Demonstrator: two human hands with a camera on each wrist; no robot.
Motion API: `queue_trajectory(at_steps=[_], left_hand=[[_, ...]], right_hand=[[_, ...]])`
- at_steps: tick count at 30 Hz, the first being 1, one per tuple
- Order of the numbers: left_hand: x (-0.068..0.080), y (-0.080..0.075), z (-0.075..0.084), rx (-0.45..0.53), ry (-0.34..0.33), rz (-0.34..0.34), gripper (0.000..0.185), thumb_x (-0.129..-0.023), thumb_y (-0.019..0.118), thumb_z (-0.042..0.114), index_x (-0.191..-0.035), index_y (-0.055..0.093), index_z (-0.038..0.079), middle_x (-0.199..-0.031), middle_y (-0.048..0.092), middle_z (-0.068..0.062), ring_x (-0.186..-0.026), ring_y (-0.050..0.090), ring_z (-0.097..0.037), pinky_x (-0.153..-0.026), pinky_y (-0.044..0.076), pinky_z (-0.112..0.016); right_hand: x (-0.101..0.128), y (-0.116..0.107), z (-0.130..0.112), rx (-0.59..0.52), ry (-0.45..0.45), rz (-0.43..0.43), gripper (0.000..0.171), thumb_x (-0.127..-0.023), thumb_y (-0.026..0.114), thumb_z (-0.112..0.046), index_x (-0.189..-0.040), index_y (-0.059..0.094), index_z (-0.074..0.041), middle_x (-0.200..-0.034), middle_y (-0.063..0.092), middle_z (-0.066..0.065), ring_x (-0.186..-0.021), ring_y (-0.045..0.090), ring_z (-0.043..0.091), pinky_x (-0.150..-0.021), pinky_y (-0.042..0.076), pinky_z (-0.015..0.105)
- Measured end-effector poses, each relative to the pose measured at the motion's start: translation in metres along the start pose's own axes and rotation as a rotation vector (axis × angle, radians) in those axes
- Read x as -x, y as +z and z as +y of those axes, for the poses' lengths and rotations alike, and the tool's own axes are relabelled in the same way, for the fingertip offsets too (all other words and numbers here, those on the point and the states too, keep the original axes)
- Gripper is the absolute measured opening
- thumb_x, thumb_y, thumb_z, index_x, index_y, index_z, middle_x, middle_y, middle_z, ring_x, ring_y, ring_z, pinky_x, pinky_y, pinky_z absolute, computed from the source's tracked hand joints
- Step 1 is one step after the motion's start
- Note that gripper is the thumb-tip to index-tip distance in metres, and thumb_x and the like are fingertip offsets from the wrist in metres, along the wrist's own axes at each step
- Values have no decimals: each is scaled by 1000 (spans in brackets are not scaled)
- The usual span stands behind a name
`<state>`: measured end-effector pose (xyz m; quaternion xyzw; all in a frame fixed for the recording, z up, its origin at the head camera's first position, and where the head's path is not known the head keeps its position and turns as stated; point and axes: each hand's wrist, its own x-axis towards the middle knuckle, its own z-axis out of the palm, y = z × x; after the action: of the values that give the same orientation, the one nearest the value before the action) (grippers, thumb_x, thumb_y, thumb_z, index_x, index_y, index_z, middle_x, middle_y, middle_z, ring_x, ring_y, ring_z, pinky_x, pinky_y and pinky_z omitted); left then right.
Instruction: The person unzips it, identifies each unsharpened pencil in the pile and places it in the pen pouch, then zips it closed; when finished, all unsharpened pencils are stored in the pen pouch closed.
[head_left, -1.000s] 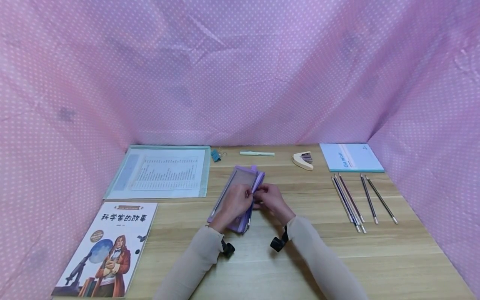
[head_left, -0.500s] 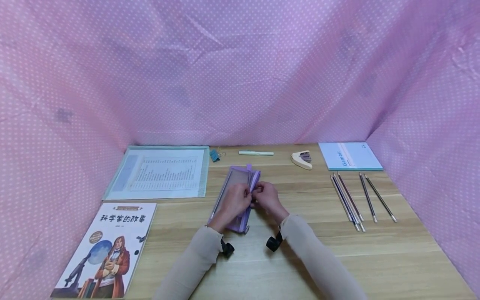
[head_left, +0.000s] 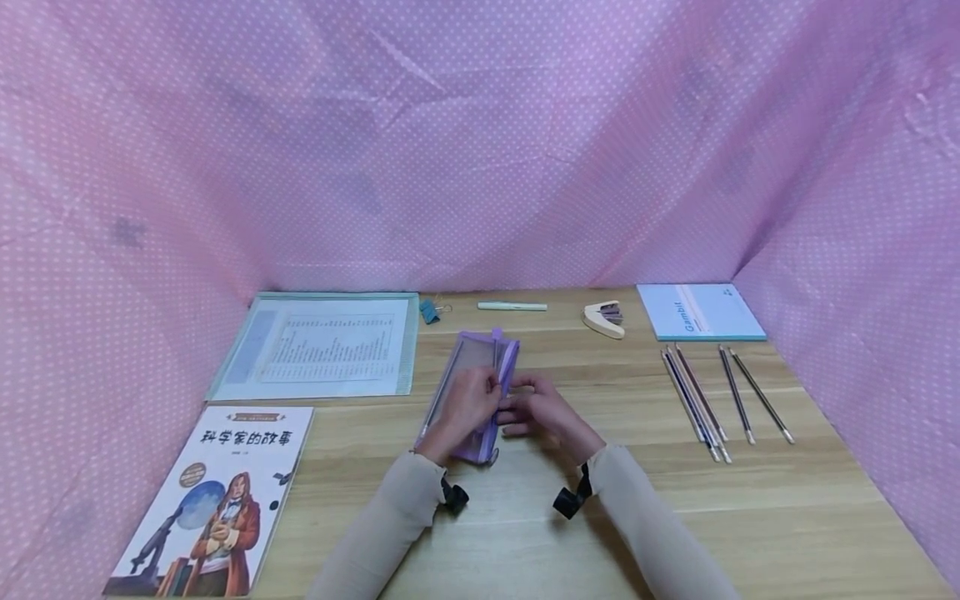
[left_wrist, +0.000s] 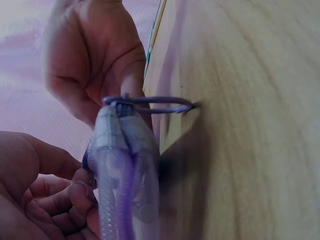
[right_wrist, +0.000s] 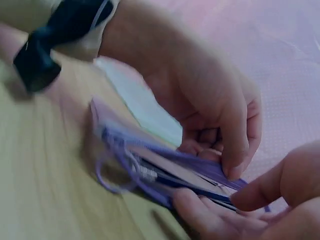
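A purple, partly see-through pencil case lies in the middle of the wooden table, long side pointing away from me. My left hand lies over it and grips it, thumb on top. My right hand is at the case's right edge, fingertips pinching along the zipper side. In the right wrist view the left hand clamps the case, and the right hand has fingers under it. In the left wrist view the case shows end-on with its cord loop.
A clear document folder and an illustrated book lie at the left. At the back are a teal binder clip, a pale green pen, a cream stapler and a blue notebook. Several pencils lie at the right. Pink dotted cloth walls the table.
My right hand has slid toward me along the case's right edge and its wrist has drawn back. The case has turned slightly narrower. The left hand keeps its grip.
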<state>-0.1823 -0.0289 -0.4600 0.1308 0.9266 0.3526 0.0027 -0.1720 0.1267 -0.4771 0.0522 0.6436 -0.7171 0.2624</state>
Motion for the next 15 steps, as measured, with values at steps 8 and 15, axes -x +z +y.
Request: queue_trajectory(at_steps=[8,15], left_hand=[[1,1,-1,9,-5,-5,8,-87,65,3,-80,68,5,-73,68,-7,-58,54,-10,-48,42,-18],[1,0,0,11,-16,1,9,-87,65,2,-79,68,5,-71,67,-7,-53,54,-8,-42,42,-15]], right_hand=[[5,-6,5,-126,-9,-72,47,-95,40,8,-140,25,5,-108,74,14,-88,73,20,-90,61,41],[26,-35,-2,22,-66,-47,49,-99,50,-5,-143,30,7,-123,68,23,-99,73,22,-92,60,42]])
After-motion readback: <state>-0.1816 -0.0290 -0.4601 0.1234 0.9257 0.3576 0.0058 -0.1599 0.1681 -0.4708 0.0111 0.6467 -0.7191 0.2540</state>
